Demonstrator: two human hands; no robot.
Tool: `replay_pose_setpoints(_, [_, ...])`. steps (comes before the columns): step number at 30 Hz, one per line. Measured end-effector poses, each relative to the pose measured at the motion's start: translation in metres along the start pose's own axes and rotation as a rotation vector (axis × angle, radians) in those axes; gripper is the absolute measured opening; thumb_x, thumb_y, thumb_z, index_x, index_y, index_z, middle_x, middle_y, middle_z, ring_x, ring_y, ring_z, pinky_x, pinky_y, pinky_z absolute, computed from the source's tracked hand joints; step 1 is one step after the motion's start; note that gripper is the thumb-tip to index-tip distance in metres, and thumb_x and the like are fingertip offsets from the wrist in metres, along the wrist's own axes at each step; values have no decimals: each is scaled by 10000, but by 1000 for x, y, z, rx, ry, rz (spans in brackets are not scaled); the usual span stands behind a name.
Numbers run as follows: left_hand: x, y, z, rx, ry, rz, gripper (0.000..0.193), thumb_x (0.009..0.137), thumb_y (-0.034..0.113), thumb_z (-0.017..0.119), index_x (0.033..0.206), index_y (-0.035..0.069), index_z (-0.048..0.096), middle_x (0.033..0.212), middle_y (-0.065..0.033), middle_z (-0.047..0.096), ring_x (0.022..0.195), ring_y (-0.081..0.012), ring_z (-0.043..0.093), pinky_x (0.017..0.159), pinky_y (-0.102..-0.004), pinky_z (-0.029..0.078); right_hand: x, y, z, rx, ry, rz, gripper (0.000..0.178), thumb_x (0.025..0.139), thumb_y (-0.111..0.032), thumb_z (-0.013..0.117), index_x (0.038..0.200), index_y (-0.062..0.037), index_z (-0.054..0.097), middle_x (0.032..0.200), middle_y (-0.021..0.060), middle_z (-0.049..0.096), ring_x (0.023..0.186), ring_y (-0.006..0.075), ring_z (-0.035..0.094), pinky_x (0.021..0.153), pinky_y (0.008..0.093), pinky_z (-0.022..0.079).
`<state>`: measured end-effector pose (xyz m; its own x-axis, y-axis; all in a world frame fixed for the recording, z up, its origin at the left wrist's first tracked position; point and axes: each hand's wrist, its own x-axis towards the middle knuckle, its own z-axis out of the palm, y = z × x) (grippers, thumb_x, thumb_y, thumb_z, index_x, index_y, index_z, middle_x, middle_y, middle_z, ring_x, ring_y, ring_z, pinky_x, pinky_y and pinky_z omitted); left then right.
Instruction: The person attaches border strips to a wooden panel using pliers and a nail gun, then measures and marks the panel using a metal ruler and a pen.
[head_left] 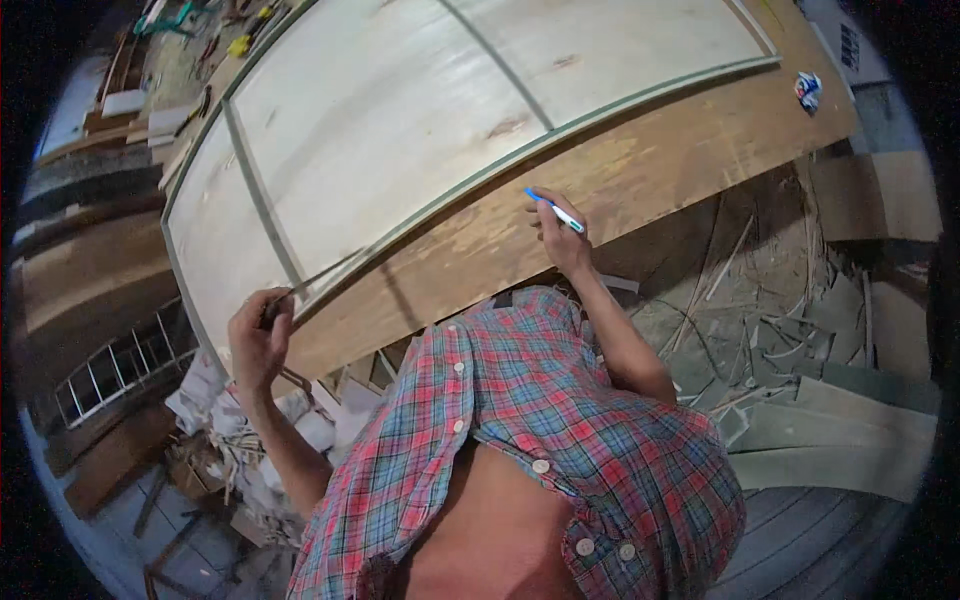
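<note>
A large pale panel framed and crossed by grey-green strips lies on a brown wooden board. My left hand is at the panel's near left corner, fingers curled round a small dark thing I cannot make out. From beside those fingers a thin strip runs slantwise along the panel's near edge. Above the bare part of the board, my right hand grips a white marker pen with a blue end pointing away to the left. The marker's tip is apart from the panel.
A crumpled blue-and-white wrapper sits on the board's far right. Scraps and sheets litter the floor at right. White bags, a metal rack and stacked boards stand at left.
</note>
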<state>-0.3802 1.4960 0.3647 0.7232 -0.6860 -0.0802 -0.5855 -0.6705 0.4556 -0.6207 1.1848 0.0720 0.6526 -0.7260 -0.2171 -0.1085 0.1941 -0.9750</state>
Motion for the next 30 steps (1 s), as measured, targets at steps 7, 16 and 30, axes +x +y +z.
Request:
replay_pose_setpoints(7, [-84, -125, -86, 223, 20, -147, 169, 933, 151, 741, 1035, 16, 734, 911, -173, 742, 800, -324, 723, 730, -401, 551, -16, -17, 103, -39, -133, 169, 339, 1080, -319, 571, 1233, -45, 701, 936, 89, 762, 792, 132, 693, 650, 324, 583])
replay_pose_setpoints(16, [-130, -254, -110, 111, 14, 23, 140, 907, 131, 750, 1028, 62, 740, 902, -150, 731, 822, -342, 721, 743, -420, 554, -101, 22, 318, -228, -360, -40, 315, 1075, -270, 589, 1232, -26, 714, 978, 82, 763, 837, 144, 706, 745, 293, 562])
replay_pose_setpoints(30, [-96, -302, -83, 44, -1, 190, 132, 934, 204, 734, 1012, 99, 737, 873, -125, 731, 834, -339, 707, 731, -449, 540, -149, 51, 420, -407, -574, -280, 336, 994, -207, 668, 1289, -47, 686, 1093, 174, 756, 988, 301, 739, 859, 380, 565])
